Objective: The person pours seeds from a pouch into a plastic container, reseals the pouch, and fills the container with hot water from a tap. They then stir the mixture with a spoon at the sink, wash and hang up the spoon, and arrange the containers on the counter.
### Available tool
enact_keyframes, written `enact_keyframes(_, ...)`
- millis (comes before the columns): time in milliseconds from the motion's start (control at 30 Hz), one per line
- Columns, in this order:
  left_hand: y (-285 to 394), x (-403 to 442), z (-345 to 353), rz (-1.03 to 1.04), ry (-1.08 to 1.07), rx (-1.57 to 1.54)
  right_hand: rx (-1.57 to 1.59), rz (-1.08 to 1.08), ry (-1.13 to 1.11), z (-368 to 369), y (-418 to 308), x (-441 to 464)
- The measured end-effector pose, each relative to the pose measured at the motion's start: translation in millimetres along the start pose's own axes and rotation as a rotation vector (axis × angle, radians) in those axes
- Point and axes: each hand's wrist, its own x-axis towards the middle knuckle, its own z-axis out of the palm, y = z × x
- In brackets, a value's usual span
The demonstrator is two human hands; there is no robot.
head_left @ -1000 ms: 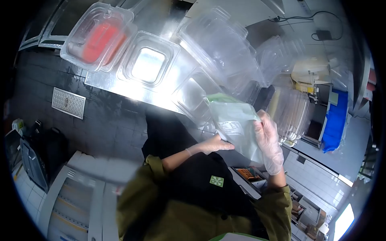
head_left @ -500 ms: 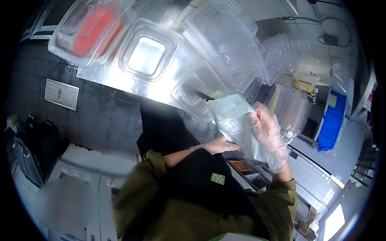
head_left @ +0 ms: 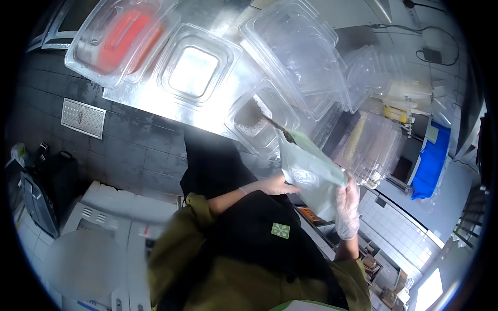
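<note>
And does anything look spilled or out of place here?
I see no clear spill or damage. The tipped bag points its mouth at the clear box, with dark contents showing, which looks like pouring, not an accident.

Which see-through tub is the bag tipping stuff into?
The tub at the open mouth of the bag. A dark stream leads only there; the square tub and the one showing red stand farther left.

One head-worn camera looks down over left hand (head_left: 274,185), right hand (head_left: 348,206) and counter (head_left: 140,94).
</note>
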Motion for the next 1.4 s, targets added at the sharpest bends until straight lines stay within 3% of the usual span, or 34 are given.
enact_keyframes(133,-5,-18,-24,-0.149,0.06,0.4,0.096,0.085,0.114,24,26,-52)
enact_keyframes(167,-9,-22,-25,-0.101,0.138,0.457,0.127,0.108,0.166,30,29,-61)
enact_keyframes(267,-12,-27,-30,-0.332,0.156,0.633,0.194,0.194,0.19,36,34,-80)
enact_keyframes(400,-9,-33,-25,-0.303,0.291,0.704,0.261,0.218,0.259,43,34,-94)
enact_keyframes(500,-2,-36,-21,-0.446,0.365,0.776,0.301,0.283,0.337,51,40,-112)
enact_keyframes(700,25,-55,-20,-0.252,0.428,1.094,0.501,0.431,0.493,80,42,-143)
enact_keyframes(1000,89,-71,3,-0.28,0.274,1.409,0.947,0.674,0.859,139,24,-173)
enact_keyframes(1100,92,-70,10,-0.069,0.226,1.571,1.123,0.748,0.914,144,20,-186)
enact_keyframes(1267,91,-41,69,0.071,0.134,1.808,1.284,0.507,1.224,131,30,-203)
enact_keyframes(1333,81,-27,101,0.114,-0.024,1.885,1.276,0.406,1.318,114,33,-219)
enact_keyframes(1400,70,-9,134,0.092,-0.155,1.84,1.341,0.438,1.485,85,32,-235)
